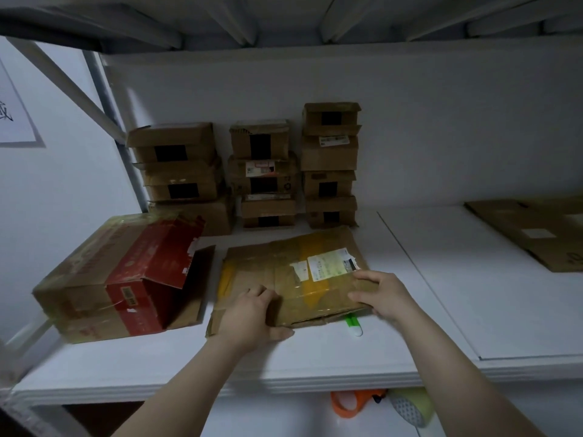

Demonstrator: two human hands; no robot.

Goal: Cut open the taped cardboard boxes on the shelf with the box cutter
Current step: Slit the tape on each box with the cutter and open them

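A flat brown cardboard box (293, 279), wrapped in clear and yellow tape with white labels on top, lies on the white shelf (315, 357). My left hand (252, 313) grips its near left edge, thumb under the front. My right hand (381, 294) holds its near right corner, fingers on top. A green and white box cutter (353, 324) lies on the shelf, partly hidden under the box's front edge, just left of my right wrist. Neither hand touches it.
A large taped box (104, 279) with red flaps open stands at the left. Several small brown boxes (268, 171) are stacked in three piles against the back wall. Flattened cardboard (536, 231) lies at the far right. Below the shelf edge hang orange scissors (347, 405).
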